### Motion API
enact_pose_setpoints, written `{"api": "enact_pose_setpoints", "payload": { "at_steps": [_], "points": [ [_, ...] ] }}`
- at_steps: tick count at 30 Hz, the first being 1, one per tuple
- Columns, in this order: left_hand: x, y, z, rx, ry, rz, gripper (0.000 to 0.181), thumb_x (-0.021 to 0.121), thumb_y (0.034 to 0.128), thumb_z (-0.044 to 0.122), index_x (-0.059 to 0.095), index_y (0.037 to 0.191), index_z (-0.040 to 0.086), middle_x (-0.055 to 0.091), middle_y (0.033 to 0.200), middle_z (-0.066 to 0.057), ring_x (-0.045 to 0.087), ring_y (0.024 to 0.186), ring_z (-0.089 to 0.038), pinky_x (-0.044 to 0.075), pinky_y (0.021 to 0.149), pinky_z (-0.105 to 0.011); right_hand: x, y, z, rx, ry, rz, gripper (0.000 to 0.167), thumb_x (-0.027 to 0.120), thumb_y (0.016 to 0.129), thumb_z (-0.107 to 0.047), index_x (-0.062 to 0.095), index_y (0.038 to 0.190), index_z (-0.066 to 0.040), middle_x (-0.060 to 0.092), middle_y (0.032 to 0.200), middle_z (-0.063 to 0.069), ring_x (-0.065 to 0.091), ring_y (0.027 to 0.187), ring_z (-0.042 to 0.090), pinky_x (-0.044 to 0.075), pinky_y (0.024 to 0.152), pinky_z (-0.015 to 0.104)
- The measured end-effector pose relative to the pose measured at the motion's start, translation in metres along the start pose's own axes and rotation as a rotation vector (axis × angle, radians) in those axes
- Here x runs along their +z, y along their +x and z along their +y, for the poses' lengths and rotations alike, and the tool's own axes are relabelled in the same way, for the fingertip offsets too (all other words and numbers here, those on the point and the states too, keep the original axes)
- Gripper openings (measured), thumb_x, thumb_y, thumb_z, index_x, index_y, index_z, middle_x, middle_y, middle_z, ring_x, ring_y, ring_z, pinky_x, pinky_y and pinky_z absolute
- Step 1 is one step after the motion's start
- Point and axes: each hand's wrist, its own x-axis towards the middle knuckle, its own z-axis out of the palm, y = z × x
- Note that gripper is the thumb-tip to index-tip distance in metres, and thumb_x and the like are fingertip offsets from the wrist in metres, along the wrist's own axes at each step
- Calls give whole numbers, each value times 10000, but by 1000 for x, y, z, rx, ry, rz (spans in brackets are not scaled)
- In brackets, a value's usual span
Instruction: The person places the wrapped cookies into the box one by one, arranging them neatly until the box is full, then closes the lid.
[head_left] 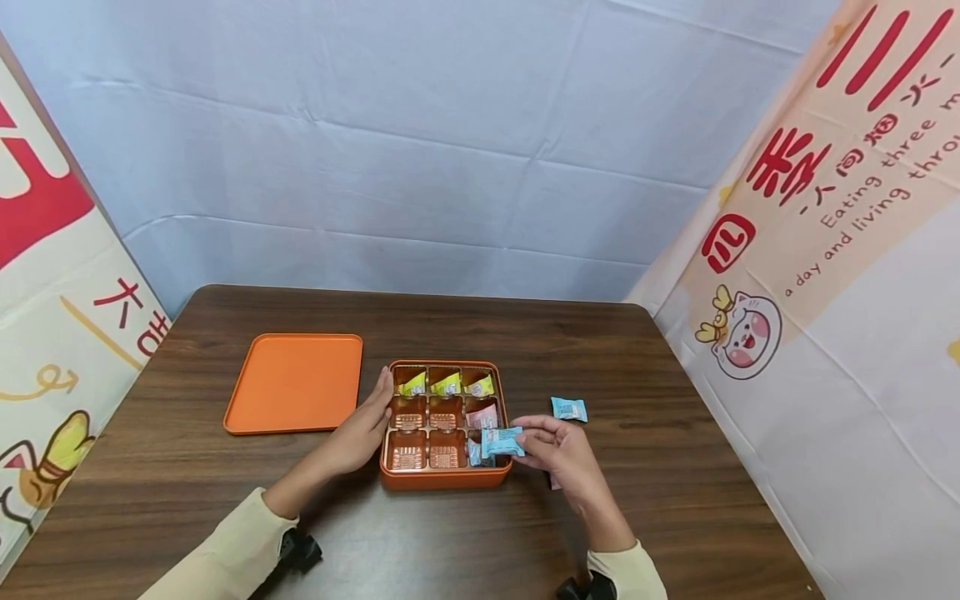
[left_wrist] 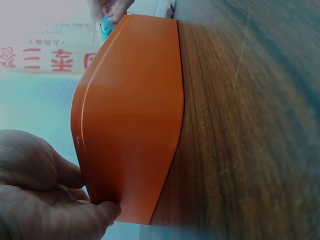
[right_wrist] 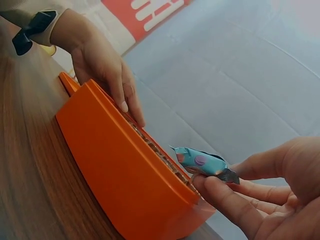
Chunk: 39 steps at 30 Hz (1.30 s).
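An orange box (head_left: 446, 481) with a grid of compartments sits on the table. Yellow packets (head_left: 447, 384) fill its back row, a pink packet (head_left: 482, 417) lies in the middle row's right compartment, and a blue packet (head_left: 475, 452) is in the front right one. My right hand (head_left: 562, 458) pinches another blue packet (head_left: 502, 442) by its end above that front right compartment; the right wrist view shows this packet (right_wrist: 202, 162) between thumb and fingers. My left hand (head_left: 360, 429) rests against the box's left side, fingers fairly straight along the rim.
To the left of the box lies a flat orange lid (head_left: 300, 383). A loose blue packet (head_left: 569, 409) is on the table (head_left: 645, 500) at the right, and a bit of a pink packet (head_left: 555, 482) shows beside my right hand. Cloth hangs behind and at both sides.
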Motion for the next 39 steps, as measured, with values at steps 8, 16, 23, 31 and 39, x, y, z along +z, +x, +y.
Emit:
{"api": "enact_pose_setpoints", "payload": {
  "at_steps": [8,16,23,31,39],
  "points": [
    [-1,0,0,-2,0,-5,593,362,1090,27,42,1573,-96,-77,1660,-227,19,1527,-389,123,1197,-562,5,-2,-4,1,-17,22,303,691,944,-22,646,1217,100,718,1022,178,717,891,195,599,812,387],
    [-1,0,-1,-12,-9,-14,597,359,1093,39,34,1579,-79,-95,1664,-203,11,1532,-377,120,1202,-556,12,-2,-7,-12,-44,-6,300,711,940,-58,667,1211,63,711,1037,182,712,904,214,601,806,392],
    [-1,1,-2,-3,-9,-13,602,362,1092,39,28,1579,-78,-96,1663,-202,9,1532,-377,120,1201,-556,20,0,-7,-10,-56,-15,283,719,936,-68,688,1195,42,725,1041,174,714,892,218,603,805,391],
    [0,1,-1,-7,-16,-10,601,363,1092,38,31,1579,-79,-93,1663,-203,14,1531,-378,120,1201,-558,32,2,-7,-22,-104,-33,315,751,917,-103,692,1192,38,725,1016,167,706,846,202,606,782,350],
    [0,2,-2,-8,-15,-14,601,361,1095,43,29,1580,-77,-100,1663,-192,14,1532,-369,119,1202,-551,45,4,-5,-64,-112,-66,343,760,909,-94,687,1203,66,728,1023,179,699,836,174,604,779,330]
  ]
}}
